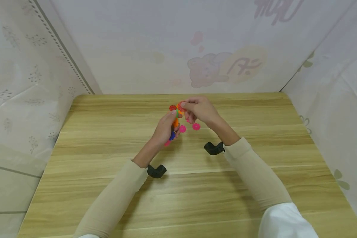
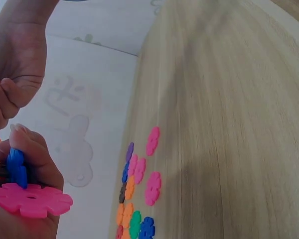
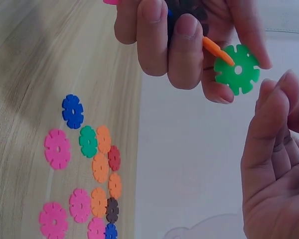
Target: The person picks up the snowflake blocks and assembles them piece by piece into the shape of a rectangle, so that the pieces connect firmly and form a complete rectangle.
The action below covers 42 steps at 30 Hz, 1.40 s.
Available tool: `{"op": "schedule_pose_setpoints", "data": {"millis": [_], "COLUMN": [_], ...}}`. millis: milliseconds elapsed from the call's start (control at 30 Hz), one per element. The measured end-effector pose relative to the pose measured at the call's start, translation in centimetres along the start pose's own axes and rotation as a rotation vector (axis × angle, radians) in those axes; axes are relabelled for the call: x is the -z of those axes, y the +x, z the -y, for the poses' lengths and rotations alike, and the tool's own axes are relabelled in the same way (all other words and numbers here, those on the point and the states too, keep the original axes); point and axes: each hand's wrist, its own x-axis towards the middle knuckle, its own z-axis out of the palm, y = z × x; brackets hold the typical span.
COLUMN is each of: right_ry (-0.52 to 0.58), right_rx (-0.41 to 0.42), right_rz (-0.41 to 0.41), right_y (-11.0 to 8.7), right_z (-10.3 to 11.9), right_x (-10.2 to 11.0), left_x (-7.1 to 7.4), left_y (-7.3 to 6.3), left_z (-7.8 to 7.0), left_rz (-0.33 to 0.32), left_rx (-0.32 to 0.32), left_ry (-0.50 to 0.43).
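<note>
My left hand (image 1: pixel 164 127) grips a chain of slotted plastic flower discs, interlocked at angles. At its lower end sits a pink disc (image 2: pixel 47 200), joined to a blue disc (image 2: pixel 16 167). A black disc (image 3: pixel 193 12) lies partly behind the fingers, followed by an orange disc (image 3: pixel 215 48) and a green disc (image 3: pixel 246 74) at the upper end. My right hand (image 1: pixel 203 110) pinches a red disc (image 1: pixel 179 107) between thumb and fingers, close beside the green end. In the right wrist view the red disc is hidden behind the fingertips.
Loose discs lie flat near the table's far edge, among them a pink disc (image 1: pixel 196 126), a blue disc (image 3: pixel 73 112) and several orange ones. Patterned cloth walls (image 1: pixel 131 49) stand behind and beside the wooden table (image 1: pixel 178 198). A black wrist mount (image 1: pixel 156 171) sticks out from each sleeve.
</note>
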Motion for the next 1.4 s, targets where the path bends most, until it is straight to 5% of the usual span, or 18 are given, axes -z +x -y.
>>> {"op": "schedule_pose_setpoints", "data": {"millis": [267,567,1033,1400], "right_ry": [-0.043,-0.102,-0.136,-0.110], "right_rx": [0.004,0.105,0.149,0.109], "right_rz": [0.019,0.040,0.056,0.045], "right_y": [-0.1,-0.3,-0.4,0.0], "right_z": [0.2,-0.2,-0.6,-0.1], "right_x": [-0.3,-0.7,-0.5,-0.4], "left_x": [0.0,0.2,0.5,0.6], "left_y": [-0.1,-0.3,-0.2,0.3], "left_z": [-0.1,-0.3,-0.7,-1.5], "left_rz": [0.028,0.022,0.084,0.016], "left_rx": [-0.026,-0.026,-0.019,0.070], "left_ry": [0.058,0.186,0.216,0.050]}}
